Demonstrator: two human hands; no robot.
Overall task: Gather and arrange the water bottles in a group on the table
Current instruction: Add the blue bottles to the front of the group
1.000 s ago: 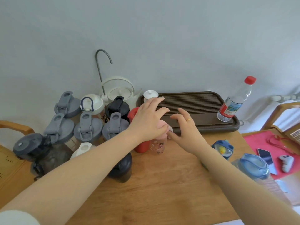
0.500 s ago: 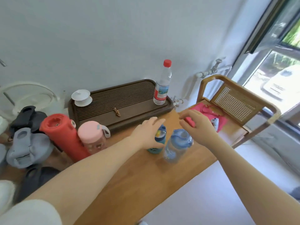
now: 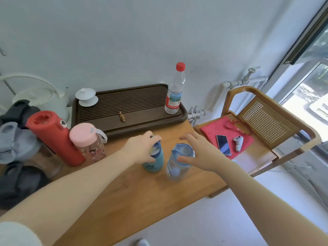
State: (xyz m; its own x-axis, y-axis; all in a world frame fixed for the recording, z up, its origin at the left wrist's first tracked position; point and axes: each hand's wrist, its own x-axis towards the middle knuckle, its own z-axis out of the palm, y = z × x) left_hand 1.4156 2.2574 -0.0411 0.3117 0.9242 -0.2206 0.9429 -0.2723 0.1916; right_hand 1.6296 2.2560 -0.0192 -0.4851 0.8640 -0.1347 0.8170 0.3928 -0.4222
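My left hand (image 3: 142,148) is curled over the cap of a small teal bottle (image 3: 154,161) standing on the wooden table (image 3: 124,196). Just right of it stands a clear blue bottle (image 3: 175,166) with a blue lid. My right hand (image 3: 198,153) arches over that lid with fingers spread, thumb at the lid's near rim. A red bottle (image 3: 53,135) and a pink-lidded bottle (image 3: 88,144) stand together at the left, next to grey-lidded bottles (image 3: 14,139) and a black bottle (image 3: 17,183). A clear plastic bottle with a red cap (image 3: 174,91) stands on the tea tray's right end.
The dark slatted tea tray (image 3: 133,107) lies along the wall with a white lidded cup (image 3: 87,96) on its left end. A white kettle (image 3: 40,96) sits behind the bottles. Right of the table, a cane chair (image 3: 266,121) holds a red cloth (image 3: 229,128), phone (image 3: 223,144) and small controller (image 3: 237,142).
Both hands left the pink-lidded bottle and came right to the teal and clear blue bottles. Now the left hand has closed on the teal cap and the right hand has dropped closer to the blue lid.
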